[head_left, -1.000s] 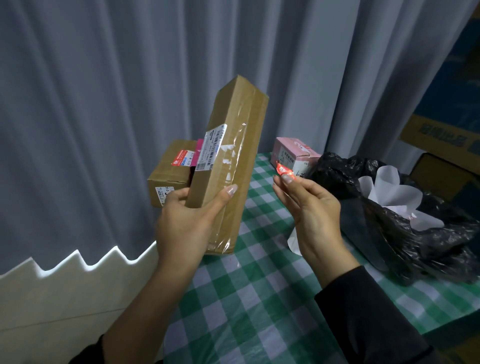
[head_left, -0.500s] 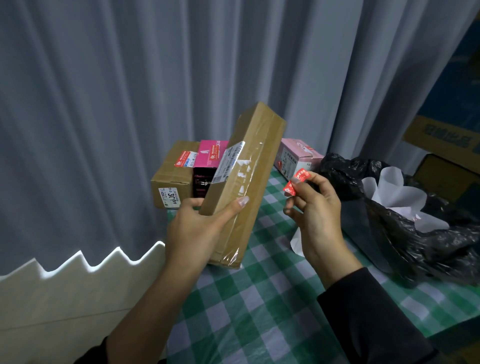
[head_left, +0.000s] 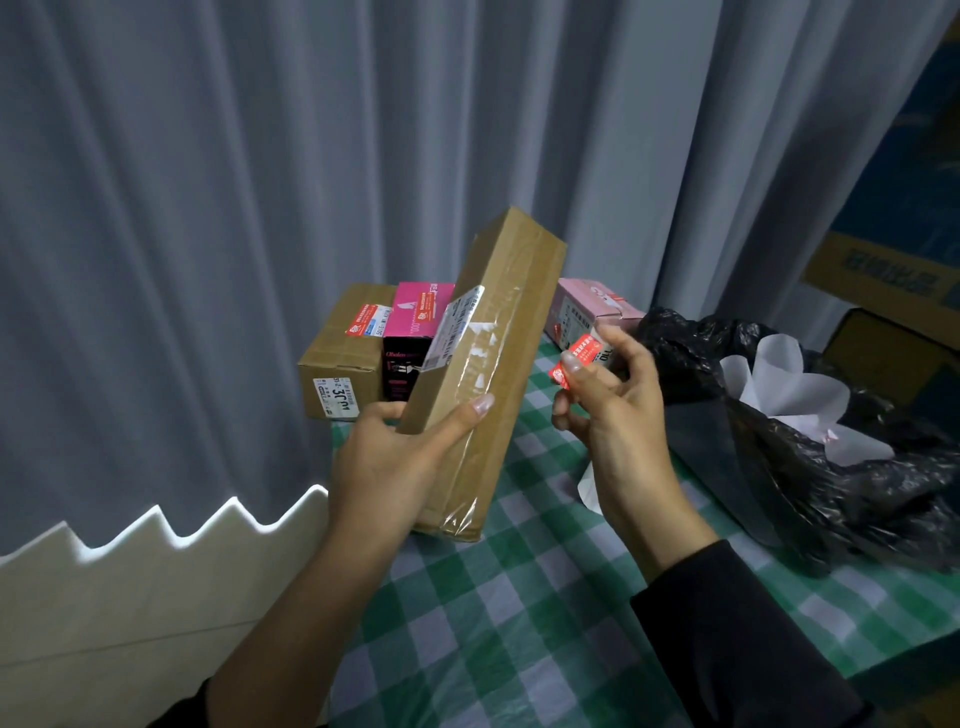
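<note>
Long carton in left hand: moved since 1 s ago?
Yes. The long carton tipped rightward and lower, away from the brown box, uncovering the magenta box.

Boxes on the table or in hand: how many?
4. A long brown box in the left hand; on the table, a brown carton, a magenta-and-black box beside it and a pale pink box further right. More may hide behind the held box.

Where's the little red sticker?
Head view, right of centre: the right hand pinches the red sticker, beside the long brown box held by the left hand.
</note>
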